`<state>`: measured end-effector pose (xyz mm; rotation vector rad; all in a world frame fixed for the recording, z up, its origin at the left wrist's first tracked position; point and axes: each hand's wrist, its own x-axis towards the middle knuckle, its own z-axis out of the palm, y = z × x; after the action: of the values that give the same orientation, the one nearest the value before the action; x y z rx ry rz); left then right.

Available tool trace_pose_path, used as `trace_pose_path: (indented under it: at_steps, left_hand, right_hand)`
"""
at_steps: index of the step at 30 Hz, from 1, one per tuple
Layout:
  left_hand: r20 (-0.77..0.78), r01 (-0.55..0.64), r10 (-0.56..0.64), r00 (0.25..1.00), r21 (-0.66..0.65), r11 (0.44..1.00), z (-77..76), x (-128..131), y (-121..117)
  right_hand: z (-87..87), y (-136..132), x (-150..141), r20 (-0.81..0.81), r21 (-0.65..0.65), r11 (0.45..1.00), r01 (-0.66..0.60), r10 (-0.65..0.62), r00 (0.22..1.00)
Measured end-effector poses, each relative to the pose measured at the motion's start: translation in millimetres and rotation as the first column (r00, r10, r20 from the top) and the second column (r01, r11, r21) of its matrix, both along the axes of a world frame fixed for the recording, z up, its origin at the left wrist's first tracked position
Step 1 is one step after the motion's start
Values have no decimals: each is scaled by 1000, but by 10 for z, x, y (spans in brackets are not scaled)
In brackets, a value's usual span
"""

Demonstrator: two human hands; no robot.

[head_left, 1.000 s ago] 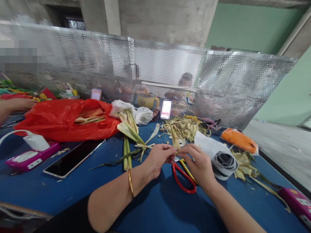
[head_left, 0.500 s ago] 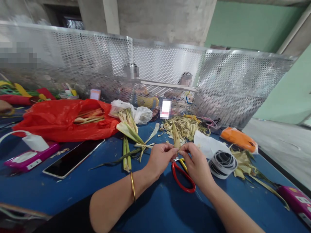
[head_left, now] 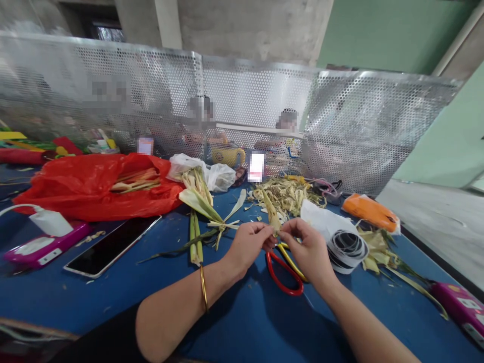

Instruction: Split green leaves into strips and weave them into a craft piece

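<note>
My left hand (head_left: 247, 247) and my right hand (head_left: 308, 249) meet over the blue table. Both pinch the lower end of a pale, pointed dry husk piece (head_left: 271, 207), its tip aimed away from me. Fingertips hide the gripped end. Scissors (head_left: 283, 277) with one red and one yellow handle lie under my hands, their blades mostly covered. Left of my left hand are green stalks (head_left: 195, 239) and spread husk leaves (head_left: 202, 204). A heap of shredded husk (head_left: 291, 199) lies beyond my fingers. Beside my right hand sits a coiled black-and-white strip (head_left: 347, 247).
A red plastic bag (head_left: 81, 186) with husks lies left, near a dark phone (head_left: 113, 247) and a purple power strip (head_left: 41, 247). An orange packet (head_left: 370, 213) and another purple strip (head_left: 459, 305) are right. A perforated metal screen (head_left: 257, 96) stands behind, people beyond it.
Both hands stay pinched on the husk piece, with small finger shifts at its base. The other person's hand at far left has left the view. The whole view has shifted slightly.
</note>
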<state>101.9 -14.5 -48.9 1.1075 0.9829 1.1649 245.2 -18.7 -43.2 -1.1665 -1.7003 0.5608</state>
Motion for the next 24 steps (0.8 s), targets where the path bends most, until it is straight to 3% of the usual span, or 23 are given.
trace_pose_path:
  at_steps: [3,6,10,14,20,24]
  left_hand:
    - [-32,-12,13,999,31,999,-15,4,-12]
    - [-41,-13,15,999,38,999,-22,8,-15]
    - [18,38,-39,999,14,999,-8,7,-4]
    - [20,57,-57,998,-12,998,4,1,7]
    - [-2,-4,4,1000,-36,999,59,-12,3]
    - [55,-40,45,997,-75,996,83,-40,21]
  right_hand:
    - [-3,8,4,-26,-12,1000,0,0,1000]
    - [10,32,14,-152,-120,992,-46,28,988]
    - [54,54,29,-424,-289,942,-172,35,905]
    - [68,47,24,-499,-338,915,-221,25,866]
    - [-5,56,6,-346,-212,968,-136,56,936]
    - [-29,32,33,-9,44,999,-31,32,999]
